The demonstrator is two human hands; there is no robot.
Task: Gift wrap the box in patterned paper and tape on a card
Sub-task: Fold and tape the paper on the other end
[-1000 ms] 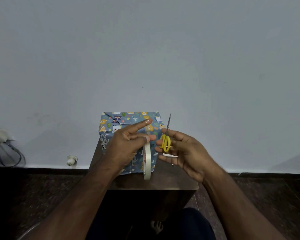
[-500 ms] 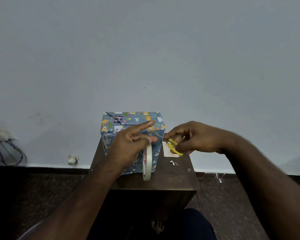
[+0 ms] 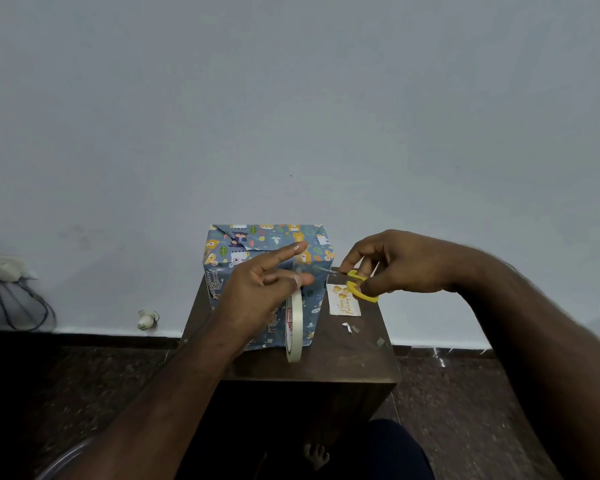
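Wall socket and cable (image 3: pixel 18 292) far left, off the work; ignore.

Wrapped box (image 3: pixel 267 251) stands upright on the back left of the small wooden table (image 3: pixel 343 362), animal-print paper fully round it, a folded seam showing on top.

Left hand (image 3: pixel 257 292) in front of the box: index finger stretched out straight over the top face, thumb and another finger pinching at the tape roll (image 3: pixel 294 327), which hangs on edge down the box's near face. A drawn strip seems to run from the thumb toward the right, but it is thin and clear and I cannot be sure of its line.

Card (image 3: pixel 343 299) lies flat on the table just right of the box, not yet attached. Small tape or paper scraps (image 3: pixel 350 328) sit near it.

Right hand (image 3: pixel 395 265) curled round the yellow scissors (image 3: pixel 359 287), loops in the fingers, blade tips aimed left at the box's right edge; whether the blades are parted I cannot tell.

Judgement: step in hand is cutting a length of tape. To do it well:
- keep the strip taut between roll and free end, so the blades bite cleanly;
- cut close to the roll, square across;
- keep blade tips off the paper, which would nick easily;
- hold the cut piece by one corner only, so it does not fold on itself before it reaches the card.
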